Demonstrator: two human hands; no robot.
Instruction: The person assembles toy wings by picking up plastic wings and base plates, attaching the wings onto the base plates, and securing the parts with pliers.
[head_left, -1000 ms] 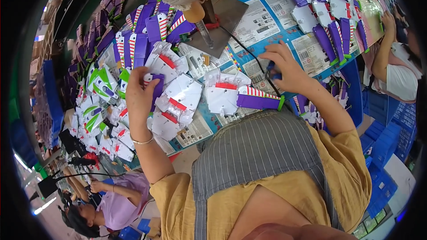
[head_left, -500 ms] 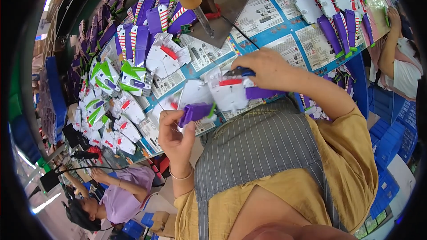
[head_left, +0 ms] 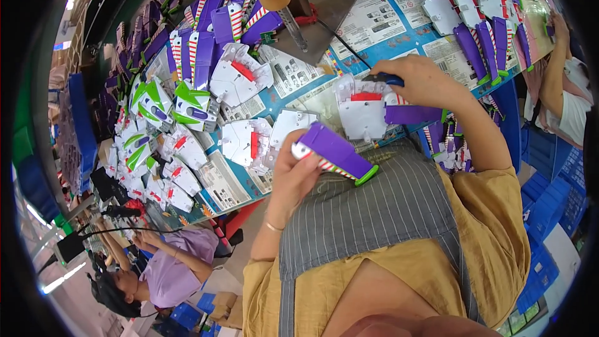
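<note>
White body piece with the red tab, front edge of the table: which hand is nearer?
Right. The right hand rests on the white body piece, gripping a dark-handled tool above it. The left hand is lower left, apart from it, holding a purple wing piece.

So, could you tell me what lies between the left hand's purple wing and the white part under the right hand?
In the head view, only bare blue table edge separates wing from white part.

Head-worn fisheye looks steeply down, close over worktable.
</note>
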